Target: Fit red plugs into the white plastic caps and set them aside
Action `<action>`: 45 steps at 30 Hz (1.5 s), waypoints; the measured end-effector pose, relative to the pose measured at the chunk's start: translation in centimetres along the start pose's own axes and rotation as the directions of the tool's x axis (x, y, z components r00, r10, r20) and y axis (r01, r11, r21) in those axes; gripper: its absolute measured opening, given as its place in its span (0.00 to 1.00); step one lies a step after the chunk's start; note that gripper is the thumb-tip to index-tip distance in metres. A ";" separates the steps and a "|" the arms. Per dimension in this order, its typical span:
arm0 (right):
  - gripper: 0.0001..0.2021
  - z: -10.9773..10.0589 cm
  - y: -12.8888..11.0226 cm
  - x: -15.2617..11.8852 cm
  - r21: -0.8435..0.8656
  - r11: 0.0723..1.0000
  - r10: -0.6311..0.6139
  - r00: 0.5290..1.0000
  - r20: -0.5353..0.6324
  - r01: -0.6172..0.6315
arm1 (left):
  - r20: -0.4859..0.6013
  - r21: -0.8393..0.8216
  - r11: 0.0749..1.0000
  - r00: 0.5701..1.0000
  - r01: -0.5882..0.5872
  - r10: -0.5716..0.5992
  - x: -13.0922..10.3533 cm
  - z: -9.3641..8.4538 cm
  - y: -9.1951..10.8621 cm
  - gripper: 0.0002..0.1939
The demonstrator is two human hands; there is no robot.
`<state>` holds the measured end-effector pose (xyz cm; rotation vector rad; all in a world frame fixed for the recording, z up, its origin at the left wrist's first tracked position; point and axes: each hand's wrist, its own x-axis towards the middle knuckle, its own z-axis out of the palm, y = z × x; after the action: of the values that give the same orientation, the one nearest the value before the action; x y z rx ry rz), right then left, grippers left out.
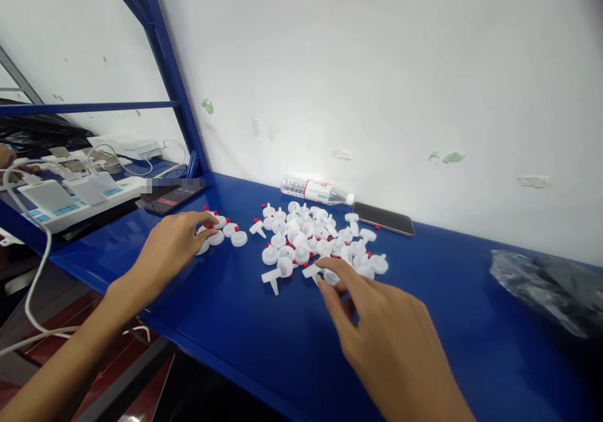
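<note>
A white cap (311, 271) is touched by the open right hand (377, 334) — best pinched cleanly — while the small row (221, 230) is pressed under the loosely curled left hand (172, 246).

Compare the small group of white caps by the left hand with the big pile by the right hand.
The small group holds only a few caps, set close in a short row; the big pile holds many, scattered loosely and overlapping. The left hand rests fingers on the small group's near end; the right hand touches the big pile's near edge with its fingertips. Both are white plastic caps with red bits, lying on the blue table.
</note>
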<state>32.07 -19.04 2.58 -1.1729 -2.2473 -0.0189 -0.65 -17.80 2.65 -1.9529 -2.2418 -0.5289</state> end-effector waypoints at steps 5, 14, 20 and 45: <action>0.12 0.3 0.2 0.1 -0.149 0.987 0.071 0.995 0.070 -0.060 | 0.011 0.002 1.000 1.000 -0.017 0.017 0.0 0.1 0.1 0.15; 0.29 1.5 0.2 -0.5 -0.152 0.988 0.055 0.937 0.346 -0.002 | -0.144 -0.011 0.996 0.986 -0.093 0.090 -1.3 -0.6 1.7 0.19; 0.13 1.2 0.3 -0.3 -0.144 0.986 0.135 0.904 0.405 -0.083 | -0.190 -0.268 0.880 0.917 -0.391 0.350 -4.3 0.0 7.2 0.09; 0.06 0.4 -0.3 -0.1 0.122 0.988 0.047 0.929 0.367 -0.099 | 0.071 0.034 0.872 0.871 -0.489 0.486 -5.2 5.2 8.3 0.14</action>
<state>31.64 -19.18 2.30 -1.2656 -2.4703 0.4114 9.00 -20.06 -2.38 -2.4123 -1.6588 -0.3418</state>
